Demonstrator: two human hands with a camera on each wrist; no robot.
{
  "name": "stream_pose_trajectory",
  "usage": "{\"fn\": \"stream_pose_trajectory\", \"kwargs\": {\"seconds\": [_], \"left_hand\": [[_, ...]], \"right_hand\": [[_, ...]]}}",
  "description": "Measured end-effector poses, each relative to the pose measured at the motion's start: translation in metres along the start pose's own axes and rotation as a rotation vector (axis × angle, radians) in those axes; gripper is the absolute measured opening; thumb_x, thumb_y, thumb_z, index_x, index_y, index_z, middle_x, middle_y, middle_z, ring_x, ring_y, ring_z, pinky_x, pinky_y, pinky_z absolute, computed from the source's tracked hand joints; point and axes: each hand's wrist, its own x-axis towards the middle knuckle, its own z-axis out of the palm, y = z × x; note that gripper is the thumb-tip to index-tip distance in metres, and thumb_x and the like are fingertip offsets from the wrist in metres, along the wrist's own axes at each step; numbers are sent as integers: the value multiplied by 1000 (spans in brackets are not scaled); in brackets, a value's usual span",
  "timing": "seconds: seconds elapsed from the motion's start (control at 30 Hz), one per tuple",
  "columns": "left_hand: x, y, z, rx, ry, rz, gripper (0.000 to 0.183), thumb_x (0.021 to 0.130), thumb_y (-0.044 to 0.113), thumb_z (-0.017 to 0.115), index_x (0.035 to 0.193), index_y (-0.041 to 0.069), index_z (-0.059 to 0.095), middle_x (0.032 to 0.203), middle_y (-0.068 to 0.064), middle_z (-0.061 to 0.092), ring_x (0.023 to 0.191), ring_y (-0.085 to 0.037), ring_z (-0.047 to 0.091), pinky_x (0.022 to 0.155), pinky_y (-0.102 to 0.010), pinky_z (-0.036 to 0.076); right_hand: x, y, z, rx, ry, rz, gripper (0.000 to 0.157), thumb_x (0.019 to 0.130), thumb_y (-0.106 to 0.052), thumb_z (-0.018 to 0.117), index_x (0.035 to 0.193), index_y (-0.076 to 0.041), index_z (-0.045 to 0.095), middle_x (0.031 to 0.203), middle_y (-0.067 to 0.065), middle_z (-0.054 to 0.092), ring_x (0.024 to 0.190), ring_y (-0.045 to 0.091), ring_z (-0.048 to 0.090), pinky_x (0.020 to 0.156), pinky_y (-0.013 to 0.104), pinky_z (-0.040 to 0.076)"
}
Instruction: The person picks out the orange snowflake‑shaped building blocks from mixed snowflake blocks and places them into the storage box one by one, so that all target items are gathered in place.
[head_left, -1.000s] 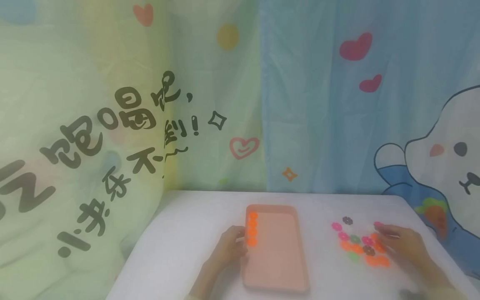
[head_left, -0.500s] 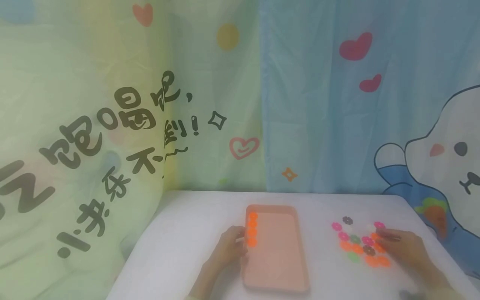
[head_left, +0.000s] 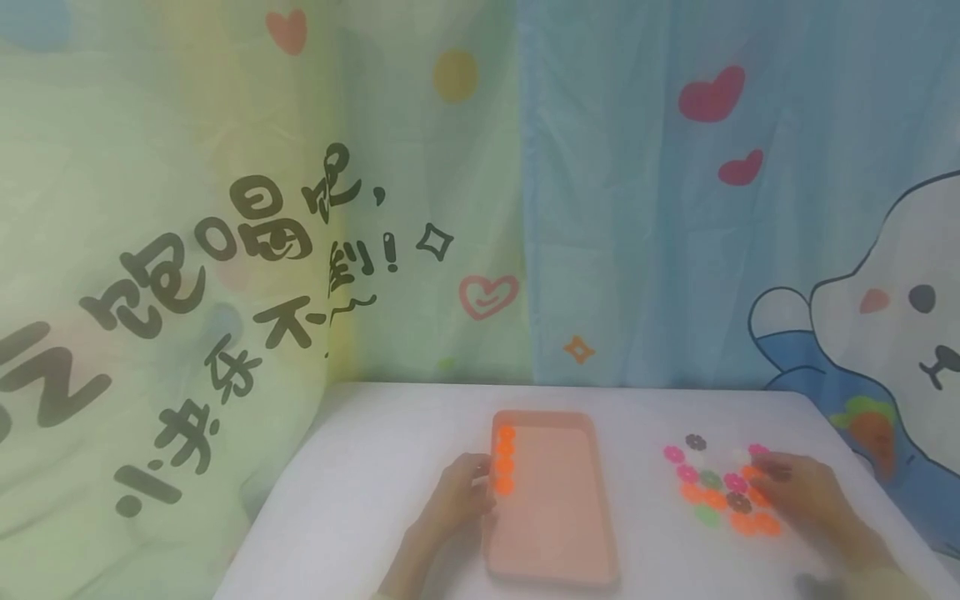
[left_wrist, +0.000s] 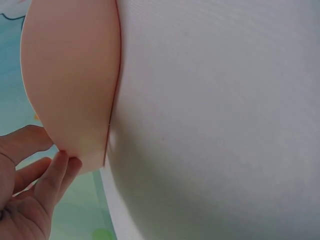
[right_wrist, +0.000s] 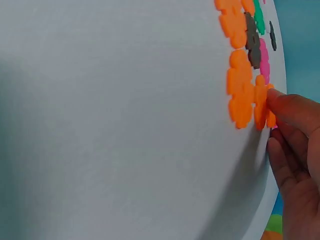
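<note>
Little is changed over the last second: only a slight shift of the fingers is seen in the right hand point(head_left: 806, 492), beside a pink piece point(head_left: 758, 451) at the edge of the loose flower-shaped pieces point(head_left: 710, 478) on the white table point(head_left: 360, 467). An orange piece point(right_wrist: 270, 119) is touched by its fingertips; whether it is pinched cannot be told. The tray point(head_left: 555, 517), well apart to the left of that scatter, is held at its left side by the left hand point(head_left: 465, 493). Along that side, four orange pieces point(head_left: 505, 463) are lined up as before, so the row is judged not to have advanced.
</note>
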Motion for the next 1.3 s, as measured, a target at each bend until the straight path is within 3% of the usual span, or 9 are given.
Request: {"fn": "stream_pose_trajectory", "kwargs": {"seconds": [0.1, 0.27, 0.47, 0.7, 0.93, 1.13, 1.3], "left_hand": [[-1, 1, 0, -7, -4, 0, 54, 81, 2, 73, 131, 7, 54, 127, -9, 60, 119, -30, 57, 98, -45, 50], [-2, 5, -2, -1, -5, -8, 52, 82, 1, 71, 131, 7, 55, 127, -9, 60, 120, -29, 56, 99, -47, 49], [0, 6, -2, 18, 12, 57, 49, 81, 0, 71, 128, 3, 56, 124, -11, 61, 118, -30, 57, 98, -46, 50], [0, 6, -2, 3, 16, 87, 49, 79, -2, 71, 126, 0, 56, 123, -14, 61, 116, -33, 58, 97, -48, 50], [-3, 7, -2, -21, -9, -13, 54, 80, 0, 72, 131, 5, 53, 128, -10, 59, 121, -32, 55, 99, -48, 49], [-2, 8, -2, -3, 0, 33, 54, 79, -3, 71, 130, 1, 53, 126, -13, 59, 119, -34, 56, 98, -48, 49], [-2, 8, -2, -19, -10, -2, 54, 81, -1, 71, 132, 4, 52, 128, -10, 58, 121, -32, 55, 99, -48, 49]], "right_hand": [[6, 0, -2, 17, -38, 44, 87, 88, -59, 60, 143, 5, 39, 139, 30, 45, 119, 48, 45, 92, 66, 44], [3, 1, 2, 12, 15, -22, 83, 88, -54, 64, 143, 4, 41, 137, 31, 45, 117, 47, 48, 91, 65, 45], [3, -5, 4, -44, 65, -92, 72, 91, -43, 66, 140, 5, 44, 134, 32, 47, 109, 44, 53, 87, 61, 49], [7, -4, 5, -23, 22, -22, 74, 87, -42, 70, 139, 6, 46, 137, 35, 43, 114, 49, 48, 91, 66, 43], [14, 11, 6, 8, 26, 10, 82, 81, -50, 73, 138, 4, 48, 138, 31, 47, 120, 49, 47, 94, 66, 42], [16, 12, 4, -7, -28, 62, 94, 79, -62, 69, 142, 4, 43, 141, 30, 44, 122, 50, 43, 95, 67, 41], [18, 7, 2, 5, -46, 111, 91, 80, -56, 72, 142, 4, 43, 141, 30, 43, 125, 52, 39, 96, 69, 37]]}}
